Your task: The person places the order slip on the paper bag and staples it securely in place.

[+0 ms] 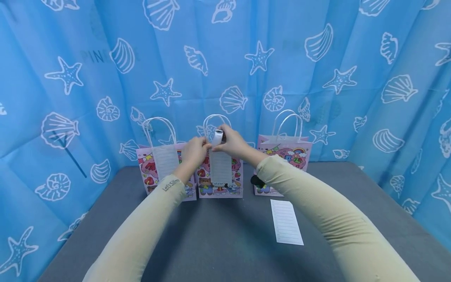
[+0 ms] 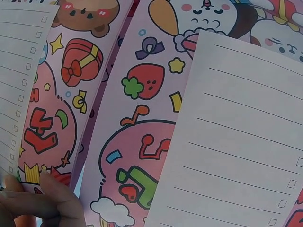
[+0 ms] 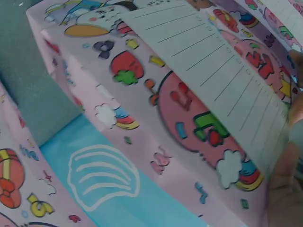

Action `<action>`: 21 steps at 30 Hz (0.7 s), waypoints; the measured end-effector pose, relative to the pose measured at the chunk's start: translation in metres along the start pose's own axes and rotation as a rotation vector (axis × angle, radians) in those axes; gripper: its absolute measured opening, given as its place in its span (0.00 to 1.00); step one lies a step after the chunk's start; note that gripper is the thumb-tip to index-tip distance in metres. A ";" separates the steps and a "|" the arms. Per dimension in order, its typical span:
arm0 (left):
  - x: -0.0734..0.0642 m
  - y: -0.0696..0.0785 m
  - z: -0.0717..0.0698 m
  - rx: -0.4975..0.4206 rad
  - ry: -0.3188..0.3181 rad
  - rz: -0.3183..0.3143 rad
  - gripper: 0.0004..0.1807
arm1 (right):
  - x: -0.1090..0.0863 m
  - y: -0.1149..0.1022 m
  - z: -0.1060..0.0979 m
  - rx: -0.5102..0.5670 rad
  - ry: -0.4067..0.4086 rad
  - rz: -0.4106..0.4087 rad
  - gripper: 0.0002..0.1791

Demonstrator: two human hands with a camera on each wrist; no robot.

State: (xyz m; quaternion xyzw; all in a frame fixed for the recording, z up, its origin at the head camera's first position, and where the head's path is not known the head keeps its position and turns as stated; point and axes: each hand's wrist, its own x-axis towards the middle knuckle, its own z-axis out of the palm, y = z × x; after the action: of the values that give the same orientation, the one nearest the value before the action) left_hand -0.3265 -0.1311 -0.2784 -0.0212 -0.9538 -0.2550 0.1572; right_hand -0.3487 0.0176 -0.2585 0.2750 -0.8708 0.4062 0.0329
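A pink cartoon-print paper gift bag [image 1: 202, 184] with white handles stands in the middle, a lined checklist sheet [image 1: 221, 168] lying against its front from the top edge down. At that top edge my right hand [image 1: 230, 143] grips a white stapler [image 1: 217, 137] with a silver end. My left hand [image 1: 195, 152] pinches the top edge of the bag and sheet just beside it, the fingertips of both hands nearly meeting. In the right wrist view, the sheet's top end [image 3: 265, 151] runs in under the right hand.
To the left stands a matching bag [image 1: 149, 176] with a lined sheet [image 1: 166, 160] on its front. A third bag [image 1: 283, 150] is at the right, partly behind my right arm. One loose lined sheet [image 1: 287, 222] lies on the grey table [image 1: 218, 243]. Behind hangs a blue shell-print curtain [image 1: 225, 70].
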 end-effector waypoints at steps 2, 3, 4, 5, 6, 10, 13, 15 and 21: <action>0.000 0.001 0.000 0.004 0.001 0.002 0.13 | 0.000 0.000 -0.001 -0.021 -0.017 -0.006 0.33; 0.000 0.001 -0.001 0.005 0.003 0.002 0.13 | 0.000 0.000 -0.002 -0.032 -0.029 -0.008 0.33; 0.000 0.001 -0.001 0.007 0.004 0.000 0.13 | 0.000 0.000 -0.002 -0.048 -0.042 -0.009 0.33; 0.000 0.001 -0.001 0.010 0.005 0.000 0.13 | 0.000 -0.001 -0.002 -0.067 -0.055 -0.011 0.33; 0.001 0.001 -0.001 0.008 0.006 -0.001 0.13 | 0.000 -0.002 -0.003 -0.087 -0.068 -0.013 0.34; 0.000 0.001 -0.002 0.010 0.006 -0.001 0.12 | 0.000 -0.005 -0.002 -0.140 -0.117 -0.003 0.35; -0.001 0.001 -0.002 0.016 -0.001 0.003 0.12 | 0.000 -0.006 -0.001 -0.152 -0.133 0.005 0.36; -0.001 0.001 -0.002 0.018 -0.004 0.003 0.12 | 0.001 -0.005 0.001 -0.148 -0.125 0.006 0.35; -0.002 -0.001 -0.001 -0.021 -0.014 -0.001 0.12 | 0.003 -0.003 0.004 -0.123 -0.070 -0.005 0.29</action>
State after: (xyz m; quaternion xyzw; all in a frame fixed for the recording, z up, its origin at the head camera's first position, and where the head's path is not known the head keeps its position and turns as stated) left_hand -0.3244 -0.1324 -0.2782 -0.0243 -0.9522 -0.2649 0.1505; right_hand -0.3489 0.0114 -0.2581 0.2884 -0.8941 0.3420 0.0202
